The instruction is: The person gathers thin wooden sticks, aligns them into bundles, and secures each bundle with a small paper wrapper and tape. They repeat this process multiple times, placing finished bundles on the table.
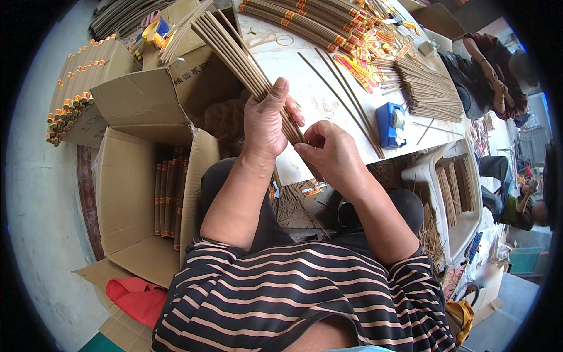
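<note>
Our bundle of thin brown sticks (236, 61) is held up over the near edge of the bench, its long axis slanting from the upper left, out toward the open carton, down to the lower right, near our knees. Our left hand (267, 120) is wrapped around it partway along, thumb on top, so the longer visible stretch runs away beyond the grip. Our right hand (331, 149) is the nearer one to the lower end: it sits just right of the sticks with its fingers curled and their tips at the bundle's side (whether they pinch a stick or only touch, we cannot tell).

Beyond the hands, a few loose sticks (340, 105) lie on the white bench (311, 94), slanting much as our bundle does. To their right stands a blue tape dispenser (387, 126), with a pile of bare sticks (431, 91) behind it and red and yellow labels (360, 73) scattered near that. Labelled bundles (299, 20) are heaped at the far side. On our left, the cardboard box (126, 193) has wrapped bundles (170, 199) inside; on our right, a white tub (460, 234) holds more sticks.
</note>
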The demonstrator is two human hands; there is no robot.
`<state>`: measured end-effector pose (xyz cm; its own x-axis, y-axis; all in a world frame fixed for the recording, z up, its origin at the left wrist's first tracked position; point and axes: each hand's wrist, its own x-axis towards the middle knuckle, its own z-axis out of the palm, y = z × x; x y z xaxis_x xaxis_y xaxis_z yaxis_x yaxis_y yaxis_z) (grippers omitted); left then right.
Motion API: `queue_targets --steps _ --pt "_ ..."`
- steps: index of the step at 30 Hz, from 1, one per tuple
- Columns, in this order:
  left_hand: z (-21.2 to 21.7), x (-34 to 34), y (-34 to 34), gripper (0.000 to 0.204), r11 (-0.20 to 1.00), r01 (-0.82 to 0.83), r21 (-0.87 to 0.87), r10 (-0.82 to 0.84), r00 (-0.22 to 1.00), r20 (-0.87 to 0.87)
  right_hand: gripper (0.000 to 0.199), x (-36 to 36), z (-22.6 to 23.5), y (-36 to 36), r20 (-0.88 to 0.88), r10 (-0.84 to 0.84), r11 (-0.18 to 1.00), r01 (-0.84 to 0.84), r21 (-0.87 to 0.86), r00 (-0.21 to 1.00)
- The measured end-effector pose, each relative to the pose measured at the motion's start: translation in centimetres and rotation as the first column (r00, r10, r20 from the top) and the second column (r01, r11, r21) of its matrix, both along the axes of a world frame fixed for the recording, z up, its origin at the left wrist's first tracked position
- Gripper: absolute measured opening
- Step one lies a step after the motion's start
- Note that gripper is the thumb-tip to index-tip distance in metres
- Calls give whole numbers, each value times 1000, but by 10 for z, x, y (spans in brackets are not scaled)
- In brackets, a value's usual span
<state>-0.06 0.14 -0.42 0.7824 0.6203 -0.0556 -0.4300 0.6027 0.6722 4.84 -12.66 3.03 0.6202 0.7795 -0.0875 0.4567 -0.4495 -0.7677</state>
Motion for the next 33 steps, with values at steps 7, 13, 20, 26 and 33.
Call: queue_targets --steps 7,13,20,26,33 --pt "0 -1 2 35 999 22 -30 -22 1000 1 19 9 16 -1 -264 33 998 -46 -44 964" --pt "-2 1 3 35 1000 14 -27 -15 999 -29 19 11 9 -1 -243 58 998 -56 12 968" --pt "1 1 2 36 998 23 -60 -26 999 -35 16 20 15 -7 -522 21 1000 -27 -4 853" --pt "5 -1 13 37 994 -87 -68 87 996 -5 11 27 22 -27 -530 54 997 -77 -22 846" --pt "-1 -7 33 34 971 35 -238 -8 994 113 14 63 -14 -56 -276 -209 978 205 -44 938"
